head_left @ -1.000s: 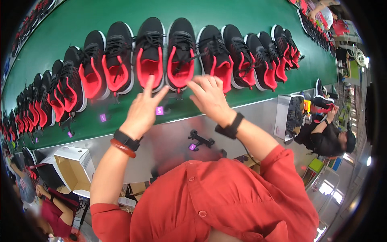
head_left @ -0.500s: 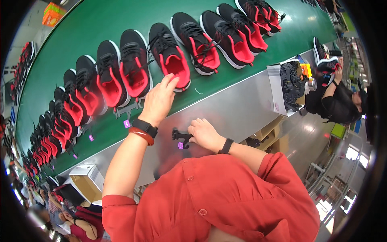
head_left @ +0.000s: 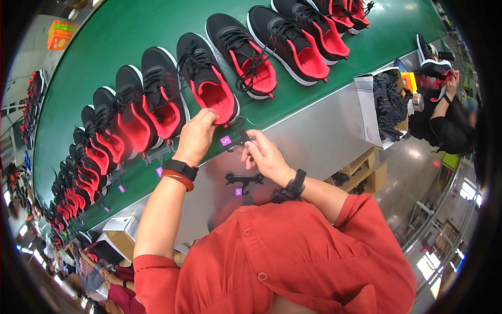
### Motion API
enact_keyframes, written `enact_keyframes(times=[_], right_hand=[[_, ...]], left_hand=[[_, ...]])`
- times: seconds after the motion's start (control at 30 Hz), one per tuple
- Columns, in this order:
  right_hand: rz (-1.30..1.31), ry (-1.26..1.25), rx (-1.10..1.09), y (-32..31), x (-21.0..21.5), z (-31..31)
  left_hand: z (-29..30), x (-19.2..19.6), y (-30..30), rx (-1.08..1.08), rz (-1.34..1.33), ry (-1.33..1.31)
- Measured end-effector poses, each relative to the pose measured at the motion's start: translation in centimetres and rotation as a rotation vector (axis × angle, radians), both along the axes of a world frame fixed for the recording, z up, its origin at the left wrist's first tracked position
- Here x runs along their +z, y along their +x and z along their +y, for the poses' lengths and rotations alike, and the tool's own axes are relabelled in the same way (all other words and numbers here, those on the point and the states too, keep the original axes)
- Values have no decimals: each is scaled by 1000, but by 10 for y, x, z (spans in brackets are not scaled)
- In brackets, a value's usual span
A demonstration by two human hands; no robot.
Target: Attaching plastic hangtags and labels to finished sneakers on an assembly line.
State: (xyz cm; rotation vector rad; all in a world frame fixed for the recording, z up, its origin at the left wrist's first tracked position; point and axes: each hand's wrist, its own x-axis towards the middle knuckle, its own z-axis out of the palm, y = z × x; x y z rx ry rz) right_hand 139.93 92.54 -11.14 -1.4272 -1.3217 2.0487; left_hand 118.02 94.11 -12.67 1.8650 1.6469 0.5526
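Black shoe with red lining (head_left: pixel 217 99), set on the green table (head_left: pixel 157 27), is apparently pinched at the heel collar by the left hand (head_left: pixel 197 137), while a black plastic hanger (head_left: pixel 240 135) is held just beside the heel in the right hand (head_left: pixel 267 158). Hanger fitting is judged the step under way, with closer alignment to the heel called for next. Left fingertips are partly hidden; hanger-to-heel contact cannot be made out.

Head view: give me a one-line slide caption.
The left hand touches a black-and-red lace-up sneaker at its heel; the right hand holds a black shoe hanger nearby.
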Motion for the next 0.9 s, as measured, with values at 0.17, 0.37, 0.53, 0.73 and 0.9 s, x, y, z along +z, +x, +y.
enact_keyframes(times=[0.17, 0.37, 0.53, 0.73, 0.9], right_hand=[[-2, -142, 84, -11, -7, -6], [150, -253, 274, 0, -29, 16], [51, -377, 489, 3, -6, 61], [-29, -242, 678, -18, -1, 49], [-2, -346, 633, -12, 17, 79]], left_hand=[[5, -3, -5, -48, 35, -22], [4, 0, -9, -155, 157, 87], [-19, 2, 1, -227, 156, 126], [-24, -10, -4, -161, 195, 109], [-21, 5, -7, -258, 92, 181]])
